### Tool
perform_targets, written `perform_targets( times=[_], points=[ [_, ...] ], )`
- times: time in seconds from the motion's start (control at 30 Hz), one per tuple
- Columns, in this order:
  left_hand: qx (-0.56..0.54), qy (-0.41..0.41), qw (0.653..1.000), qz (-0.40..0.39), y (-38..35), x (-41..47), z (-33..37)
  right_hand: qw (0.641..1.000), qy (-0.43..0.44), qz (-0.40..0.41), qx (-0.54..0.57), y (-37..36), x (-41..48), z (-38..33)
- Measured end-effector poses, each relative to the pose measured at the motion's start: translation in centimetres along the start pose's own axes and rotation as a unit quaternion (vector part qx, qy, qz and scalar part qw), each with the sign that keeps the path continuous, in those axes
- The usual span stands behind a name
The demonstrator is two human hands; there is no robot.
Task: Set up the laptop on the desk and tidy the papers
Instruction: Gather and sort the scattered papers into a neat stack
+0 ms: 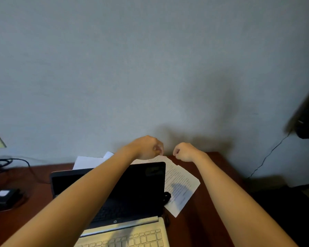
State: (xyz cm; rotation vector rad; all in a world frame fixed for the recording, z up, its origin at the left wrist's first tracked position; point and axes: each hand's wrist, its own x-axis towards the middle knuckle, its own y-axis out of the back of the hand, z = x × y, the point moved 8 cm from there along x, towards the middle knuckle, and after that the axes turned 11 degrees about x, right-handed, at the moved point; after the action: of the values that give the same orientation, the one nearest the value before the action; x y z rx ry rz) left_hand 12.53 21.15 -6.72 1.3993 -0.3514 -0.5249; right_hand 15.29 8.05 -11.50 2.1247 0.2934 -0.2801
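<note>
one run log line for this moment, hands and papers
laptop open on desk | both hands reached behind screen | left hand at papers | right hand fisted, apart

Both bare forearms stretch forward; the left hand [148, 147] and right hand [185, 151] are curled closed, knuckles near each other.

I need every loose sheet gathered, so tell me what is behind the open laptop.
Behind the open white laptop with the dark screen, white paper sheets lie on the reddish-brown wooden desk, spreading to its right. The screen and the left forearm hide how many.
</note>
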Motion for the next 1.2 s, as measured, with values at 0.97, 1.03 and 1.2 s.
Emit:
perform_targets(
  times=[0.97, 1.03, 1.2],
  points=[
    [0.135, 0.175, 0.922, -0.317, -12.4, 7.4, -16.5, 0.991, -0.126, -0.029, 0.030, -9.1, 19.1, 8.9],
    [0.147, 0.173, 0.916, -0.331, -13.0, 7.4, -16.7, 0.984, -0.129, -0.037, 0.119, -9.4, 19.7, 9.0],
    [0.154, 0.167, 0.913, -0.340, -13.8, 7.1, -17.8, 0.970, -0.097, -0.100, 0.198, -10.7, 19.7, 7.1]
  ],
)
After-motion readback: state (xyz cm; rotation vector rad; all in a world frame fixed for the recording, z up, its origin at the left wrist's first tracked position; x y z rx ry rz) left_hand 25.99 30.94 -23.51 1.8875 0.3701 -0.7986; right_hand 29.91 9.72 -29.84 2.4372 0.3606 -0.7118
